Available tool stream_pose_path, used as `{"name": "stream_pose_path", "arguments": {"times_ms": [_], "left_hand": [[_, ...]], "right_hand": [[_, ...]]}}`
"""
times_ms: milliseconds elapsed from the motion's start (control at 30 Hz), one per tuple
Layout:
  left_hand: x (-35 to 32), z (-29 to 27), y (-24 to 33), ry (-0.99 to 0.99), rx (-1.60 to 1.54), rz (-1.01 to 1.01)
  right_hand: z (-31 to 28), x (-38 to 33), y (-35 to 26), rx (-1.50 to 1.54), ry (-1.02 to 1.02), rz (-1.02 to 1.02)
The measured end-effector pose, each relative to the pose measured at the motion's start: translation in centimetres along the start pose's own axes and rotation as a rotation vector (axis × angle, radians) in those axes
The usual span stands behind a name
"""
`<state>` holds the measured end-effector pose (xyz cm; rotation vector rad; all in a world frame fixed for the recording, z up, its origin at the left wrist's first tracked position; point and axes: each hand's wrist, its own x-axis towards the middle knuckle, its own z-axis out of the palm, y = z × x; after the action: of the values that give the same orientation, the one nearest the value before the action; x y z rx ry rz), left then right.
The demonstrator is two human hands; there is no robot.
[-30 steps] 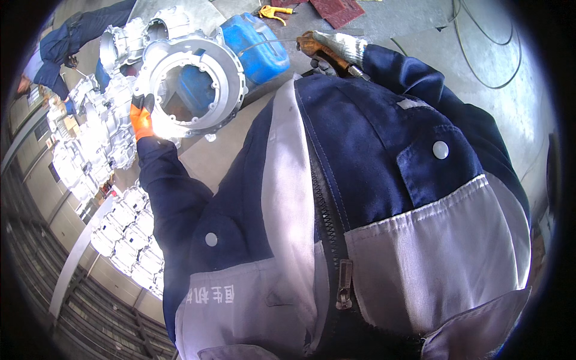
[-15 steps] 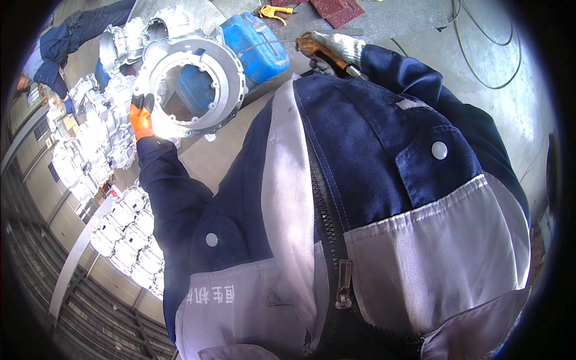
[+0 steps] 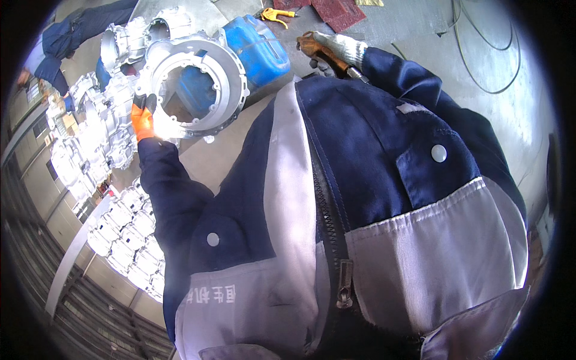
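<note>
L hand (image 3: 143,120), orange glove, grips rim of metal ring (image 3: 198,84) far left. R hand (image 3: 327,51) closed round a tool (image 3: 354,73), blue can (image 3: 258,48) just beside ring.

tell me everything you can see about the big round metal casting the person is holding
The ring-shaped casting looks like bare, silvery cast aluminium: a wide flat flange with small bolt holes around a large round opening. It is held tilted, its open face toward the camera, above the grey floor. The left hand, in an orange-palmed glove, grips its lower left rim. Through and behind the opening shows a blue plastic jerrycan. More silvery castings lie stacked close to its left.
</note>
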<state>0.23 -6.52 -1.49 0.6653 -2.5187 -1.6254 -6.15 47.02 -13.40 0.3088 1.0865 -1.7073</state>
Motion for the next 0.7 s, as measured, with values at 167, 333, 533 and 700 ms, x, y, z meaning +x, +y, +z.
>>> {"name": "stream_pose_path", "arguments": {"times_ms": [167,333,533,700], "left_hand": [[-0.4,0.7,0.3,-0.029,-0.031,-0.006],[-0.9,1.8,0.9,0.004,-0.021,0.033],[-1.3,1.8,1.6,0.005,0.044,0.013],[-0.8,1.4,0.8,-0.045,0.023,0.071]], "right_hand": [[0.7,-0.6,-2.3,-0.07,0.073,-0.158],[0.8,3.2,-3.9,-0.079,-0.049,-0.196],[1.7,3.4,-4.9,-0.147,-0.015,-0.182],[2.0,4.1,-5.8,-0.147,-0.124,-0.128]]}}
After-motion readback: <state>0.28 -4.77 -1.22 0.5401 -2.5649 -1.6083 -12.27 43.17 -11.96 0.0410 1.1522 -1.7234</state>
